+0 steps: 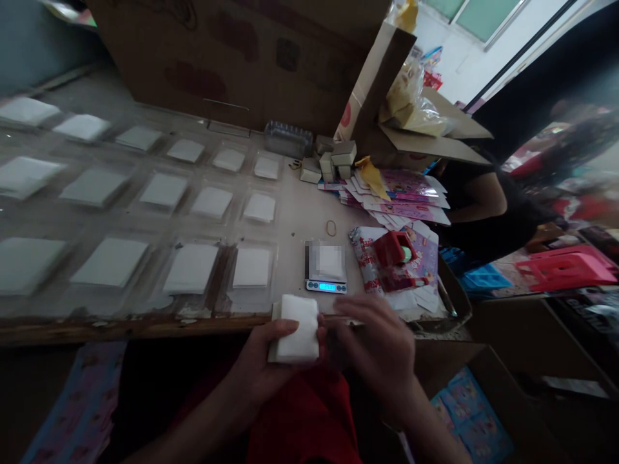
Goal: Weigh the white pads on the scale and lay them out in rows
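My left hand (273,348) is wrapped round a thick stack of white sheets (298,328), thumb on top, just in front of the table edge. Right of the stack is my right hand (374,335), slightly blurred, its fingers stretched out and apart with nothing visible in them. Beyond both hands stands a small digital scale (326,285) with a lit blue display. White sheets (331,261) lie on its platform, partly blurred out. Rows of clear plastic trays (273,283), each with white sheets in it, cover the table's left side.
A red tape dispenser (394,251) sits on printed packaging to the right. Behind it are printed cards (401,193) and small card blocks (343,153). Large cardboard boxes (242,58) stand at the back. Another person's arm (483,196) shows at right. A rubber band (331,227) lies behind the scale.
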`<state>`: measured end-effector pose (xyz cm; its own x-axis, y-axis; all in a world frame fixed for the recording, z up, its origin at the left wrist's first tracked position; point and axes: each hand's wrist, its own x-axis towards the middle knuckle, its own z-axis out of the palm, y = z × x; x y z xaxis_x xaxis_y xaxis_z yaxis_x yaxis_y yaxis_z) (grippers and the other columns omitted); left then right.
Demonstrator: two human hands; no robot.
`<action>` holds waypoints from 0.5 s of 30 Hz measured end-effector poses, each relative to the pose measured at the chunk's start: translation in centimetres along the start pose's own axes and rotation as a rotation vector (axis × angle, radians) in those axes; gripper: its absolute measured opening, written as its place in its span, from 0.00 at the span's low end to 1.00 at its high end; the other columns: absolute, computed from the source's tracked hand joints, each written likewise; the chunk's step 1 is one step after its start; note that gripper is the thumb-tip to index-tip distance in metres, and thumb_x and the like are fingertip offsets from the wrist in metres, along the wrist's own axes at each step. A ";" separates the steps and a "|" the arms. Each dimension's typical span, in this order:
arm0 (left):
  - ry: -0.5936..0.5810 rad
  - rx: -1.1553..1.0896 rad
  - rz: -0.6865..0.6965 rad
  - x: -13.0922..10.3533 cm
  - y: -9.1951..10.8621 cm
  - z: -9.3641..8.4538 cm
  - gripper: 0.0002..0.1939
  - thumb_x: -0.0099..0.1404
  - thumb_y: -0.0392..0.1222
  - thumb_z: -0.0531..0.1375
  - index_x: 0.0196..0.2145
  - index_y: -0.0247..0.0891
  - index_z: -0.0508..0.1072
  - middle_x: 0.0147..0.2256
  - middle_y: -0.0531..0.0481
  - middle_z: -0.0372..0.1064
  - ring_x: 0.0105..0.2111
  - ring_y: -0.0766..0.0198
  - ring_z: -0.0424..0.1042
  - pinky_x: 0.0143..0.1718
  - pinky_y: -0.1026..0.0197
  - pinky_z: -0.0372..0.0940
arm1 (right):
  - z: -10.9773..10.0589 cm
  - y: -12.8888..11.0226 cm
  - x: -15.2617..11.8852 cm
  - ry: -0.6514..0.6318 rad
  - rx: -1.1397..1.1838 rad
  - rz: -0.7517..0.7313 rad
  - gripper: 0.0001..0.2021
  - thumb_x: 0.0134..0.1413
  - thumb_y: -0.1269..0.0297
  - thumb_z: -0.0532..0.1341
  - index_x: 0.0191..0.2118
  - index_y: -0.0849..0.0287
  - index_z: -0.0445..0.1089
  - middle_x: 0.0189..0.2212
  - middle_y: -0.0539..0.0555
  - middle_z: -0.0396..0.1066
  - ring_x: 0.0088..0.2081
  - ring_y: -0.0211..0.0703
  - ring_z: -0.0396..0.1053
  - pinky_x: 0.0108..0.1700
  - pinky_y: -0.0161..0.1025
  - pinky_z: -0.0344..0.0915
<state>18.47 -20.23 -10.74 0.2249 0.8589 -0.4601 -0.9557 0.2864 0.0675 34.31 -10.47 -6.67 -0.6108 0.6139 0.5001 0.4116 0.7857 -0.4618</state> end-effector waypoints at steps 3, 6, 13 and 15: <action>0.042 -0.028 -0.030 0.5 -0.2 -0.4 0.20 0.55 0.31 0.62 0.46 0.27 0.72 0.41 0.38 0.74 0.39 0.55 0.74 0.44 0.53 0.68 | 0.4 4.8 2.0 0.005 -0.176 0.008 0.04 0.57 0.67 0.64 0.39 0.54 0.76 0.36 0.52 0.78 0.39 0.46 0.72 0.44 0.45 0.64; 0.093 -0.011 -0.061 0.7 -0.5 -0.8 0.20 0.56 0.32 0.61 0.48 0.24 0.72 0.42 0.35 0.74 0.40 0.53 0.75 0.43 0.53 0.69 | 1.6 8.3 3.6 -0.181 -0.347 -0.044 0.06 0.58 0.62 0.64 0.39 0.55 0.77 0.37 0.52 0.78 0.40 0.48 0.71 0.45 0.46 0.60; 0.040 0.022 -0.039 0.1 -0.2 -1.0 0.22 0.56 0.31 0.61 0.49 0.25 0.72 0.44 0.35 0.74 0.41 0.53 0.74 0.43 0.52 0.70 | 3.1 9.2 5.5 -0.483 -0.515 -0.173 0.04 0.56 0.63 0.64 0.37 0.54 0.76 0.37 0.53 0.78 0.41 0.48 0.69 0.47 0.47 0.52; 0.032 0.043 -0.031 -0.1 0.1 -1.0 0.21 0.54 0.31 0.62 0.47 0.25 0.73 0.45 0.35 0.74 0.42 0.52 0.74 0.44 0.51 0.70 | 3.1 9.2 5.6 -0.526 -0.534 -0.165 0.04 0.56 0.63 0.64 0.37 0.54 0.76 0.35 0.53 0.77 0.40 0.48 0.69 0.47 0.47 0.51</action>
<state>18.17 -20.72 -11.63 0.2476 0.8353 -0.4910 -0.9391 0.3315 0.0906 32.57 -0.03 -10.34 -0.8790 0.4735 0.0554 0.4765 0.8762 0.0723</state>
